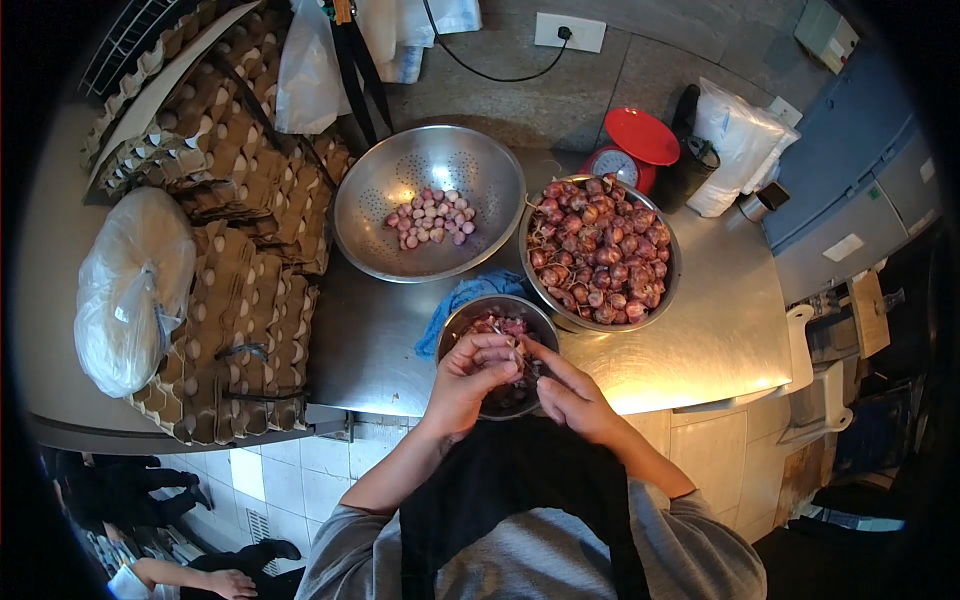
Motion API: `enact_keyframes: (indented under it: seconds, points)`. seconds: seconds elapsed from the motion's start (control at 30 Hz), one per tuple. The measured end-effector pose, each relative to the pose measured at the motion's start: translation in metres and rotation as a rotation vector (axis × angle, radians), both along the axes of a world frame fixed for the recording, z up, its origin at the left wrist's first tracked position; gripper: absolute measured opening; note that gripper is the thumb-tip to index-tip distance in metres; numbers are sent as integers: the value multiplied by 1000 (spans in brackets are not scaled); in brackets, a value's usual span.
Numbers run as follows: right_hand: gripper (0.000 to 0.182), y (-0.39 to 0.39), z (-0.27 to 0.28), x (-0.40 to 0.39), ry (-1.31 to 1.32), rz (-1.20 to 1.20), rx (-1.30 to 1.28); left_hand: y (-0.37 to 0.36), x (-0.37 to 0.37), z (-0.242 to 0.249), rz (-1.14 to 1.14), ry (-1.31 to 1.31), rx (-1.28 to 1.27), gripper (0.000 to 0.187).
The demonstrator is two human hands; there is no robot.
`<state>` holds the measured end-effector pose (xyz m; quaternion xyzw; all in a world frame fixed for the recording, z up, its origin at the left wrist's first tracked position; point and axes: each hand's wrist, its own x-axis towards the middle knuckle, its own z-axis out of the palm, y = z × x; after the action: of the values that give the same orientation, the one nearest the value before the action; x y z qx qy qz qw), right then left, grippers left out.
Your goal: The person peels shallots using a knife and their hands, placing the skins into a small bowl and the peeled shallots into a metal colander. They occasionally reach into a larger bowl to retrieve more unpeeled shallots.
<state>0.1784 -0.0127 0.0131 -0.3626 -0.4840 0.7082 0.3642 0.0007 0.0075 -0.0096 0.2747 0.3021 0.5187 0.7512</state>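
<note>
Both my hands meet over a small steel bowl [463, 322] of reddish skins and peelings. My left hand [472, 378] pinches a small pale piece, perhaps a shallot, between thumb and fingers. My right hand [572, 392] is closed at the same piece from the other side; what exactly its fingertips grip is too small to tell. Behind on the left, a steel colander [368, 205] holds peeled pinkish shallots [437, 218]. Unpeeled red shallots [605, 250] fill a larger steel bowl [672, 290] on the right. A blue cloth [450, 305] lies beside the small bowl.
Egg trays [235, 310] are stacked at the left with a filled plastic bag [135, 290] on top. A red scale [640, 140] and white plastic bags [735, 140] stand at the back right. People in dark clothes [120, 490] are at the lower left.
</note>
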Motion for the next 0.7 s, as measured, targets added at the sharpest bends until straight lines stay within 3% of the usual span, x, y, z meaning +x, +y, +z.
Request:
enact_keyframes:
  seconds: [0.1, 0.2, 0.37, 0.5, 0.7]
  points:
    - [43, 2, -1, 0, -91, 7, 72, 0, -1, 2, 26, 188, 147, 29]
    - [44, 8, -11, 4, -106, -51, 35, 0, -2, 4, 2, 200, 149, 32]
    - [45, 7, -4, 0, -109, -112, 141, 1, -2, 9, 15, 2, -35, 27]
    - [45, 2, -11, 6, -205, 34, 122, 0, 1, 8, 33, -62, -48, 24]
    - [43, 3, -2, -7, -396, -54, 544, -2, 4, -2, 45, -68, 22, 18]
